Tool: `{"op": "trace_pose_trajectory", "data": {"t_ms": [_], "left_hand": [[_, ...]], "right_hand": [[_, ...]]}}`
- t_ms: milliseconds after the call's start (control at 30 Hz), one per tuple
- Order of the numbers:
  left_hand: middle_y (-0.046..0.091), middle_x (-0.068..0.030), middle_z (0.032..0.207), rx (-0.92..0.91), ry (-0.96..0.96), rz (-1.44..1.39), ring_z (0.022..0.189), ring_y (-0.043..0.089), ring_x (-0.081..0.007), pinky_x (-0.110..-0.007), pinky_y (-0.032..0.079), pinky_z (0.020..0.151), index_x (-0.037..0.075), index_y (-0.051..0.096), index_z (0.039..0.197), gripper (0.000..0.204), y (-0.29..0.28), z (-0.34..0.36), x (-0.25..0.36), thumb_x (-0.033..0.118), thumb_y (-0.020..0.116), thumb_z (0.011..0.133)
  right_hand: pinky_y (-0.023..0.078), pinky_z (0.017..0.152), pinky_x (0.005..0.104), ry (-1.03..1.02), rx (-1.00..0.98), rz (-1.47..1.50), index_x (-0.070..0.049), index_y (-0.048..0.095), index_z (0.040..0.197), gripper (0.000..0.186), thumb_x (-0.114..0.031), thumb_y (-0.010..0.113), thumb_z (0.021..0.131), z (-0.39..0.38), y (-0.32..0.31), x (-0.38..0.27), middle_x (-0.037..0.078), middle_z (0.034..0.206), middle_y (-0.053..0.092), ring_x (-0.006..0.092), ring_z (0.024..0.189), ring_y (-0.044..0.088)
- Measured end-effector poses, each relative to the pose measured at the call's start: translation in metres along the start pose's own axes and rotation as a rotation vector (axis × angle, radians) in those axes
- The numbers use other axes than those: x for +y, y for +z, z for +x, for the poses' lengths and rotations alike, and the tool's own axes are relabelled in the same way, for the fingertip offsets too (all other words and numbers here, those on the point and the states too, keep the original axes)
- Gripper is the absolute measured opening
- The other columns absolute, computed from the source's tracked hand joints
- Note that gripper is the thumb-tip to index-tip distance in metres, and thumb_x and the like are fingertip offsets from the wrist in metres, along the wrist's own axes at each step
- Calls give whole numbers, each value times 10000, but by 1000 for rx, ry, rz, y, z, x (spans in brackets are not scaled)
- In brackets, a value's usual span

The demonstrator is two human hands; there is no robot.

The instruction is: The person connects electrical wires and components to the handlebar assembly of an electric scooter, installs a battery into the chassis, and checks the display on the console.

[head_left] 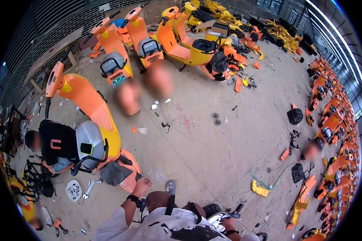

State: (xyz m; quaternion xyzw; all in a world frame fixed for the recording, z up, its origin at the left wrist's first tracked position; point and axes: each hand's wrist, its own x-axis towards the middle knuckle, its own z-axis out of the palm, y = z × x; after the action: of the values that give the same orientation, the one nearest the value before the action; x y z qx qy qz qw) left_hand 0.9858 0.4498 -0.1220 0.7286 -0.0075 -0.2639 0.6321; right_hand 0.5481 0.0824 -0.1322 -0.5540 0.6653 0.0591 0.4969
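Note:
My left hand is raised by the orange rear end of the nearest orange-and-yellow scooter, its fingers curled near a dark part there; what is in them is unclear. A grey crumpled cover lies on that rear end. A phone rests on the grey seat. My right hand is low at the bottom right, over a pale tray of items, near a dark tool; its fingers are partly hidden. My sandalled foot shows between my hands.
A person in a black shirt sits beside the scooter. A wrench and white tray of small parts lie left. More scooters stand behind, others line the right. Loose yellow panels and black parts litter the floor.

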Motion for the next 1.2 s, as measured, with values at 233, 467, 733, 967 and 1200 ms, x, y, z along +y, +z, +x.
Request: {"op": "trace_pose_trajectory", "data": {"t_ms": [233,467,733,967,1200], "left_hand": [[649,-130,663,-110,-66,320,646,653,-174,-277,495,593,-24,603,915,157,6,145,103,73,593,792],[674,-122,732,-322,-129,689,670,664,-241,-344,525,661,22,669,803,140,16,221,66,101,618,699],[679,-129,738,-238,-558,789,682,682,-200,-298,544,679,35,690,788,202,12,342,88,195,643,674],[638,-166,738,6,-337,363,577,671,-257,-347,567,518,-103,611,847,173,71,495,216,60,584,798],[664,-127,648,-88,-481,478,557,671,-215,-295,529,502,-30,651,832,157,101,681,262,99,571,792]], "right_hand": [[498,537,327,-130,-40,-203,40,677,731,353,-282,608,858,29,65,-168,113,641,653,174,527,620],[517,616,355,-198,-131,-366,8,693,841,274,-259,637,811,61,98,-306,146,748,688,233,642,662],[556,656,312,-101,-125,-516,-35,679,985,294,-181,640,733,324,129,-414,140,798,692,213,674,680],[551,560,332,-483,-288,-155,4,601,1112,304,-78,557,822,398,165,-769,155,849,673,218,678,670],[584,550,374,-487,-285,-112,42,602,1081,404,50,324,788,435,202,-942,173,958,641,271,746,669]]}}
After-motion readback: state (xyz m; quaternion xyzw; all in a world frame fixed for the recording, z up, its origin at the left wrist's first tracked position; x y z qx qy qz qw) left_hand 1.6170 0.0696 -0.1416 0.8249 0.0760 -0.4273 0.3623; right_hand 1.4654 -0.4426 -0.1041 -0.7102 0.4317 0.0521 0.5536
